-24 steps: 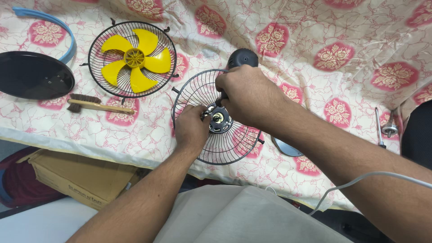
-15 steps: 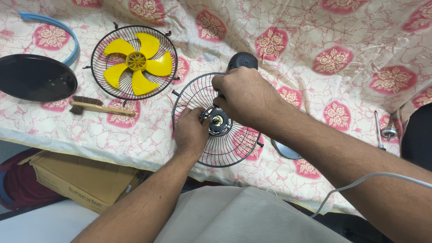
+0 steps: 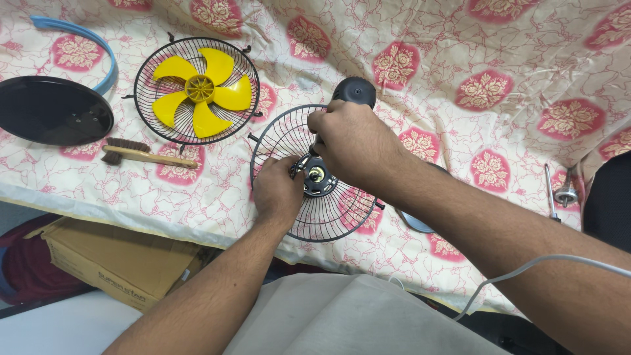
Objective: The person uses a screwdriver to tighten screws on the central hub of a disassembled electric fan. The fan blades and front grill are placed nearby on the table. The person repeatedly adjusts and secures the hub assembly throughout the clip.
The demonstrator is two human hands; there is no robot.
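Observation:
A black wire fan guard [image 3: 328, 213] lies on the flowered cloth, mounted over a black motor housing [image 3: 353, 90] with a brass-coloured shaft hub [image 3: 317, 175] at its centre. My left hand [image 3: 276, 190] presses on the guard's left side, fingertips at the hub. From above, my right hand [image 3: 351, 141] closes on the guard wires near the hub; what its fingers pinch is hidden.
A second wire guard [image 3: 197, 90] holds a yellow fan blade [image 3: 199, 89] at the upper left. A black round base [image 3: 49, 110], a blue ring [image 3: 98, 49] and a wooden brush [image 3: 141, 154] lie left. A metal rod [image 3: 549, 190] lies right. A cardboard box [image 3: 112, 260] sits below the table edge.
Both hands stay on the guard around the hub; my right hand has shifted slightly over it. Nothing else has moved.

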